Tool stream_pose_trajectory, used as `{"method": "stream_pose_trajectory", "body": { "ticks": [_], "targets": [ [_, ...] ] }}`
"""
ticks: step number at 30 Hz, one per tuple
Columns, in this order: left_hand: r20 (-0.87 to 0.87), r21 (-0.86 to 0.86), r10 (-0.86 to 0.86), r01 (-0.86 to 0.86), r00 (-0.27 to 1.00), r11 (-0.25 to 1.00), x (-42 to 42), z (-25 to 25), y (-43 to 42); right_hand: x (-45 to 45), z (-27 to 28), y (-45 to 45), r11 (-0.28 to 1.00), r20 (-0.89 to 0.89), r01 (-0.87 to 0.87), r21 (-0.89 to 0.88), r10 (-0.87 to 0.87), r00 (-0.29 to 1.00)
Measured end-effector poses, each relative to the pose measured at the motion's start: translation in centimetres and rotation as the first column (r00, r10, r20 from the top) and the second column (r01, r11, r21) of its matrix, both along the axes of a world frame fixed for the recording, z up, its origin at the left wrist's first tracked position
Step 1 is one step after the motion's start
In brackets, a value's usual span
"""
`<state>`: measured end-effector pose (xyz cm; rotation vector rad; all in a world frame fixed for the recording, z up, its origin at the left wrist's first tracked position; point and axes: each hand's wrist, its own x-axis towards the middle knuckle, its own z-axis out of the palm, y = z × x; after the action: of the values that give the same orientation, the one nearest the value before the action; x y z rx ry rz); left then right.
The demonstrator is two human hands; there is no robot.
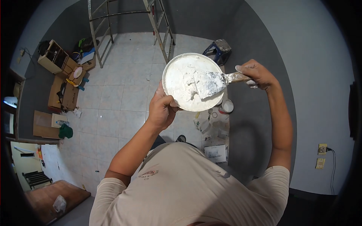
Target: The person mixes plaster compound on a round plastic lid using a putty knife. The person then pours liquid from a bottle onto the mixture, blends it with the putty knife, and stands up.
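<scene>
My left hand (163, 107) grips the lower left rim of a round white lid (175, 69), held up in front of my chest. White paste (188, 88) is smeared and heaped on the middle of the lid. In my right hand (258, 75) is the wooden handle of a putty knife (211, 83), its fingers wrapped round it and dusted white. The blade lies over the right half of the lid, coated in white paste and pointing left. Whether the blade presses on the lid or hovers just above it, I cannot tell.
A metal stepladder (156, 30) stands ahead on the tiled floor (113, 92). Beyond the lid is a blue stool (218, 52). A white tub (226, 106) sits by the grey wall at right. Cardboard boxes (68, 94) line the left wall. A cord hangs from a wall socket (322, 149).
</scene>
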<state>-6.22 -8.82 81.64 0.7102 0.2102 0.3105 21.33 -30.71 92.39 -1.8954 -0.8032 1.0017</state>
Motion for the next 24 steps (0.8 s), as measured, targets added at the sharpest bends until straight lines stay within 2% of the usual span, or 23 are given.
{"method": "stream_pose_trajectory", "body": {
  "ticks": [1, 4, 5, 9, 11, 13, 17, 21, 23, 24],
  "targets": [
    [-0.014, -0.025, 0.042, -0.043, 0.999, 0.999, 0.0, 0.3, 0.4, -0.1, 0.1, 0.3, 1.0, 0.031, 0.022, -0.022, -0.022, 0.999],
    [0.028, 0.009, 0.008, -0.008, 1.0, 1.0, -0.2, -0.6, 2.7, -1.2, 1.6, 1.0, 0.99, 0.112, 0.075, -0.122, -0.061, 0.992],
    [0.032, 0.01, 0.004, -0.004, 0.999, 1.0, -0.1, -0.9, 3.2, -0.9, 1.3, 1.3, 0.991, 0.195, 0.069, -0.119, -0.045, 0.98],
    [0.008, 0.047, -0.012, 0.012, 1.0, 0.999, -0.4, -1.6, 5.3, -2.9, 4.4, 2.7, 0.987, 0.276, 0.078, -0.138, -0.037, 0.96],
    [0.009, 0.068, -0.039, 0.038, 0.999, 0.997, -0.2, -1.2, 6.5, -3.3, 6.3, 3.8, 0.991, 0.414, 0.079, -0.106, -0.028, 0.91],
    [0.001, 0.048, 0.014, -0.014, 1.0, 0.999, -0.2, -0.5, 7.0, -3.6, 7.7, 4.4, 0.993, 0.444, 0.084, -0.078, -0.041, 0.895],
    [0.039, 0.055, -0.013, 0.011, 0.999, 0.998, 0.1, -1.9, 9.5, -5.0, 8.8, 7.3, 0.992, 0.539, 0.108, -0.061, -0.058, 0.84],
    [0.034, 0.025, 0.05, -0.051, 0.998, 0.998, 0.4, -2.5, 11.1, -5.2, 8.0, 9.8, 0.975, 0.526, 0.171, -0.143, -0.072, 0.848],
    [0.046, 0.008, 0.082, -0.082, 0.996, 0.997, 0.3, -3.2, 12.3, -5.0, 7.1, 10.9, 0.952, 0.455, 0.27, -0.143, -0.179, 0.872],
    [0.051, 0.017, 0.081, -0.082, 0.995, 0.997, 0.1, -3.6, 12.8, -4.8, 6.6, 11.3, 0.951, 0.456, 0.27, -0.15, -0.176, 0.872]
  ]
}}
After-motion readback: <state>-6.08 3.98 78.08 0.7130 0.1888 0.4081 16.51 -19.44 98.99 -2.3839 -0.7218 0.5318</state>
